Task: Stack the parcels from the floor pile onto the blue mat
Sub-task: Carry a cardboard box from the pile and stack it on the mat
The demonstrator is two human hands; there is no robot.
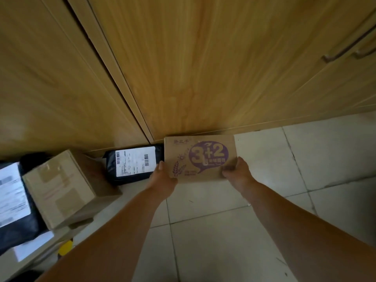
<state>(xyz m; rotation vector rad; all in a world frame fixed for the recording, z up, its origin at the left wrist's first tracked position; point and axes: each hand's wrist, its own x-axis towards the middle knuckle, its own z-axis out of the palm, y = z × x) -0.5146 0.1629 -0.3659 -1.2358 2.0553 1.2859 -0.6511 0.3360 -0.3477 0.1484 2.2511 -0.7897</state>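
A brown cardboard box (pixel 200 157) with a purple "3+2" print is held by its two near corners, close to the foot of the wooden cabinet. My left hand (pixel 162 178) grips its left edge, thumb on top. My right hand (pixel 237 170) grips its right edge the same way. To its left a black parcel bag (pixel 132 164) with a white label lies on the floor. Further left stand a plain brown box (pixel 67 188) and another black bag (pixel 14 202) with a label. No blue mat is in view.
Wooden cabinet doors (pixel 203 68) fill the upper part of the view, with a metal handle (pixel 350 43) at the top right. Pale floor tiles (pixel 264 231) stretch to the right and toward me. A small yellow object (pixel 66 247) lies at the lower left.
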